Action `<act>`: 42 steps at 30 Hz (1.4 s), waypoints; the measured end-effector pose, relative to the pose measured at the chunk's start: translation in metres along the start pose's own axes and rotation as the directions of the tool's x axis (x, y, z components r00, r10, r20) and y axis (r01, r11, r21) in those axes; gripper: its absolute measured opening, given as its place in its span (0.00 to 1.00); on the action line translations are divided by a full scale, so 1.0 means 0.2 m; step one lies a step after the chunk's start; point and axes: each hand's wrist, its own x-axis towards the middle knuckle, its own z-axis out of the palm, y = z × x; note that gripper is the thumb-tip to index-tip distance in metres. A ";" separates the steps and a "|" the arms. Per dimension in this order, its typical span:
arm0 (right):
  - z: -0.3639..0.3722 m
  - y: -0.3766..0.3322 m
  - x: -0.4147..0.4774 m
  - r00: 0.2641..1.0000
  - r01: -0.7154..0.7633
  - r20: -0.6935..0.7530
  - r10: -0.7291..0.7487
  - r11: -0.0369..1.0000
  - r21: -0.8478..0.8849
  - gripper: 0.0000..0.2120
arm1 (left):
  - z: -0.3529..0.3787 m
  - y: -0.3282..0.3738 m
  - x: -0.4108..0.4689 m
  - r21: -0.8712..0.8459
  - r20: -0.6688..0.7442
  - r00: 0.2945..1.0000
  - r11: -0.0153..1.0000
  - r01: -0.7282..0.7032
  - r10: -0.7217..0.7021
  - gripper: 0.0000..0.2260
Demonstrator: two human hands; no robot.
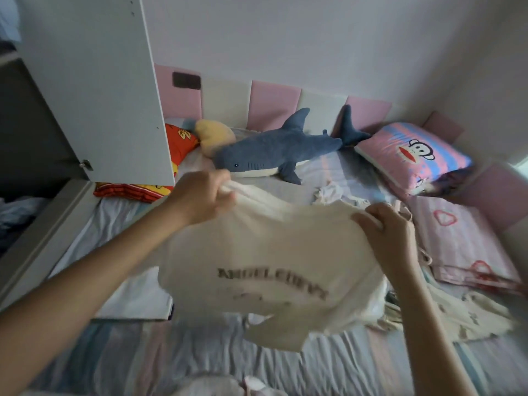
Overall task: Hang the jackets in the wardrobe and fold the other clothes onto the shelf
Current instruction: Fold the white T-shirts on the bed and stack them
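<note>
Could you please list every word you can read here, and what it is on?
"ANGEL..." on the T-shirt, gripped by the left hand and right hand; later letters blurred.
Smaller line beneath: too blurred to read.
Yellow marks on the red cushion: unreadable.
Pillow: monkey picture, no text.

Cream T-shirt (257, 252): printed lettering smeared, partly unreadable. Wardrobe (34, 124), nine o'clock: interior dark, cropped. Pale cloth (223, 387), six o'clock: cropped by edge.

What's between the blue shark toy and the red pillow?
A yellow plush cushion sits between the blue plush shark and red printed pillow, head view.
</note>
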 end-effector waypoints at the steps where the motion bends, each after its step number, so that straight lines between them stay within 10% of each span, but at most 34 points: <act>1: 0.01 0.02 0.00 0.999 0.010 -0.048 -0.010 1.000 0.011 0.08 | 0.01 -0.02 -0.01 0.007 0.074 0.997 1.000 0.003 -0.003 0.21; 5: -0.02 0.04 0.03 0.983 0.001 -0.181 0.024 0.990 0.139 0.09 | -0.05 -0.13 0.00 -0.147 0.100 0.995 0.988 0.042 -0.027 0.04; 12: -0.07 0.04 0.16 0.991 0.086 -0.113 -0.069 0.984 0.158 0.17 | -0.03 -0.22 0.08 -0.017 -0.170 0.985 1.000 0.015 -0.017 0.07; 14: -0.03 0.08 0.20 0.978 0.054 0.199 -0.060 0.998 0.035 0.18 | 0.03 -0.23 0.08 0.007 -0.112 0.988 0.994 0.107 -0.105 0.04; 16: 0.03 0.15 0.22 0.783 0.124 0.617 0.072 0.955 -0.268 0.16 | 0.10 -0.22 0.08 0.034 0.036 0.984 0.985 0.172 -0.173 0.02; 19: 0.03 0.28 0.26 0.600 0.224 0.778 0.186 0.895 -0.386 0.09 | 0.13 -0.20 0.07 0.017 0.049 0.994 0.995 0.099 -0.100 0.06; 22: -0.09 0.33 0.32 0.719 0.089 0.679 0.148 0.950 -0.301 0.06 | 0.05 -0.16 0.12 -0.036 -0.132 0.991 0.999 0.015 -0.020 0.07; 26: -0.13 0.41 0.38 0.979 -0.020 0.191 0.077 0.959 -0.282 0.02 | 0.00 -0.16 0.17 -0.016 -0.161 0.987 1.000 0.016 -0.018 0.05; 30: -0.12 0.35 0.39 0.980 0.075 -0.176 -0.090 0.993 -0.091 0.08 | -0.08 -0.11 0.22 0.024 -0.367 0.930 1.000 0.015 -0.006 0.01; 32: -0.11 0.26 0.35 0.974 0.071 -0.217 -0.062 0.997 0.037 0.06 | -0.10 -0.11 0.23 -0.051 -0.409 0.909 0.997 0.059 -0.075 0.01; 34: -0.08 0.21 0.29 0.990 -0.143 0.049 0.135 0.960 0.239 0.11 | -0.05 -0.15 0.24 -0.267 -0.279 0.927 0.947 0.177 -0.251 0.03; 38: 0.00 0.32 0.06 0.493 -0.462 0.844 0.210 0.885 0.050 0.14 | 0.08 -0.17 0.10 -0.676 0.263 0.832 0.522 0.520 -0.489 0.12; 42: -0.03 0.39 0.12 0.305 -0.391 0.930 0.204 0.918 -0.074 0.30 | 0.06 -0.19 0.08 -0.569 0.302 0.868 0.656 0.496 -0.394 0.11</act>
